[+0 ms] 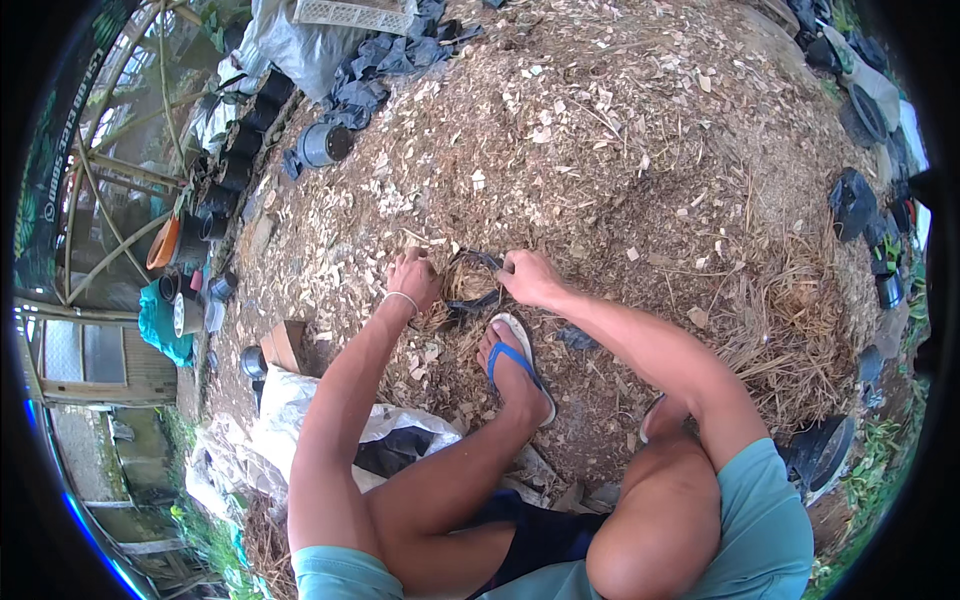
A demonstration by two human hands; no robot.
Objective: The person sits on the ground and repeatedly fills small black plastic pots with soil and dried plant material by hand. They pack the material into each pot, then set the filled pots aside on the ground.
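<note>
A black plastic bag [474, 304] stands on the ground before me, its mouth spread around dry straw-like fibre [471, 279]. My right hand [529, 276] pinches the bag's rim on the right side. At the bag's left edge is my left hand [414, 276], a thin band on its wrist, with fingers curled downward. Its fingertips are hidden, so whether it grips the rim cannot be told. Just below the bag rests my foot in a blue-strapped flip-flop [517, 360]. Wood chips [480, 180] cover the ground around it.
Dry straw [795, 352] is heaped at the right. A white woven sack [285, 405] lies beside my left arm, near a terracotta-coloured pot [283, 345]. A dark plastic pot [322, 144] lies on its side farther off. Black pots [236, 169] line the left edge.
</note>
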